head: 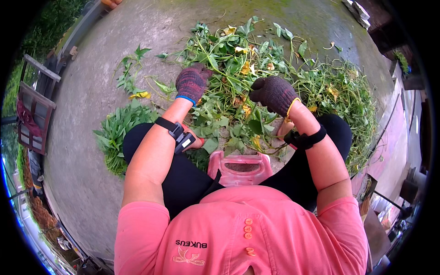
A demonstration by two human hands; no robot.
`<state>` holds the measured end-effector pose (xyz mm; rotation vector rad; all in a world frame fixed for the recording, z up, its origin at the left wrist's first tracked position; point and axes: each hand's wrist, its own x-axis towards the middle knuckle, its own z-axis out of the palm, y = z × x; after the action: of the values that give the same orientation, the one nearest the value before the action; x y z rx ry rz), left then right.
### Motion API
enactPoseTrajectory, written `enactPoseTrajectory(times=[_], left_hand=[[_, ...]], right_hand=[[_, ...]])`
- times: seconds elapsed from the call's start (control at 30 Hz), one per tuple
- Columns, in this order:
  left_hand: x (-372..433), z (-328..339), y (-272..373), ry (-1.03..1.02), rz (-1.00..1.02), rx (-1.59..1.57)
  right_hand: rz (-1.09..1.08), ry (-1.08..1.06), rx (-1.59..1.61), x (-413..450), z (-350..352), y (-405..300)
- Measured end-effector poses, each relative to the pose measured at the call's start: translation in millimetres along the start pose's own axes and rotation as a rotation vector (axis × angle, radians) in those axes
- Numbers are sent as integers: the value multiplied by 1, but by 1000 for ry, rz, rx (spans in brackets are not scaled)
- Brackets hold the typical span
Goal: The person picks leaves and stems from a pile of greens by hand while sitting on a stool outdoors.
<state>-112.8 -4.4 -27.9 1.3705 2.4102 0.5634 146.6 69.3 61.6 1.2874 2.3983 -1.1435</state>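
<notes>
Leafy green vines [233, 82] with some yellow leaves lie in a loose pile on the concrete in front of me. My left hand [194, 81], in a dark red and black knit glove with a blue cuff, is closed at the pile's left side, at a long vine stem. Over the middle right of the pile is my right hand [275, 93], gloved with a yellow cuff, fingers curled at a stem; its grip is partly hidden. A neat bunch of green leafy shoots [125, 127] lies beside my left knee.
Between my legs is a pink plastic stool [239, 168]. A heap of tangled stems [347, 92] spreads at the right. One small sprig [130, 74] lies at the left on the concrete floor [82, 113]. A framed window panel [36, 117] stands at the far left edge.
</notes>
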Motion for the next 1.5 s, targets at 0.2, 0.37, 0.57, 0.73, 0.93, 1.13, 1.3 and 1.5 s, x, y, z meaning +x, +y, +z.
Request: enactPoseTrajectory(times=[0.2,0.37,0.57,0.73,0.93,1.13,1.3,1.5], left_hand=[[12,-6,-39,-166,-481,-1173],[-33,25,66,-536,-466,-1724],[-27,25,65,-534,-562,-1671],[-11,8,39,-256,-383,-994],[-16,14,37,-422,-450,-1529],[-34,42,51,-605,-147,-1672],[-32,29,50,-603,-260,-1477],[-22,25,26,-589,-379,-1416]], right_hand=[[119,110,339,1,-9,11],[19,88,354,12,18,-1],[82,81,305,19,19,-11],[14,126,79,23,19,0],[23,17,708,18,18,-4],[-11,44,683,20,25,-10],[-50,135,561,26,28,3],[-77,-34,66,22,37,9]])
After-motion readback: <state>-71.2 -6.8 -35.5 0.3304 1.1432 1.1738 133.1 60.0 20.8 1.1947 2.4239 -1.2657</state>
